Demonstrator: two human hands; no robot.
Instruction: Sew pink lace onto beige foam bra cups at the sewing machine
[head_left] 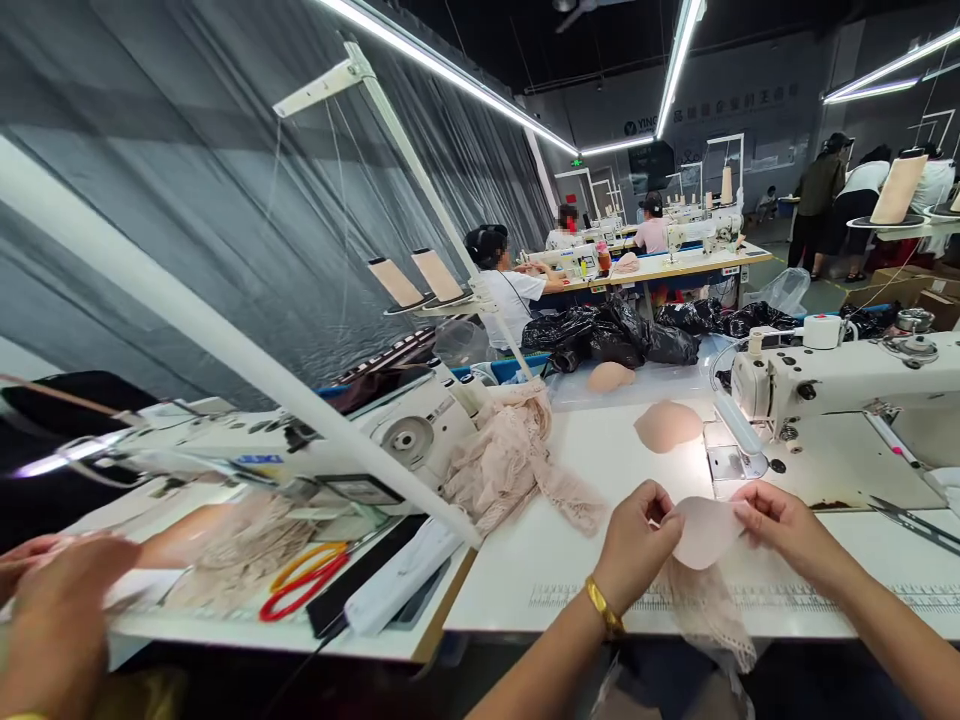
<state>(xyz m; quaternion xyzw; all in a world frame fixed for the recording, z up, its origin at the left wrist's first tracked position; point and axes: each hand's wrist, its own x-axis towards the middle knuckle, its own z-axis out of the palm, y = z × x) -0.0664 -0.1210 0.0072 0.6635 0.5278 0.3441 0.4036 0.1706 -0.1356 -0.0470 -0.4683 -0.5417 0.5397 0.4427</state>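
Note:
A pale pink bra cup is stretched between my two hands, above the front edge of the white sewing table. My left hand, with a gold bracelet at the wrist, pinches the cup's left edge. On the opposite edge, my right hand grips it between thumb and fingers. Beige lace hangs beneath the cup over the table edge. Beyond my hands, near the lit needle area of the sewing machine, lies another bra cup. A further cup rests farther back.
A heap of beige lace lies left of my hands. Dark scissors are at the right. On the neighbouring table at left are red-and-yellow-handled scissors and a co-worker's hands. Black plastic bags stand behind the table.

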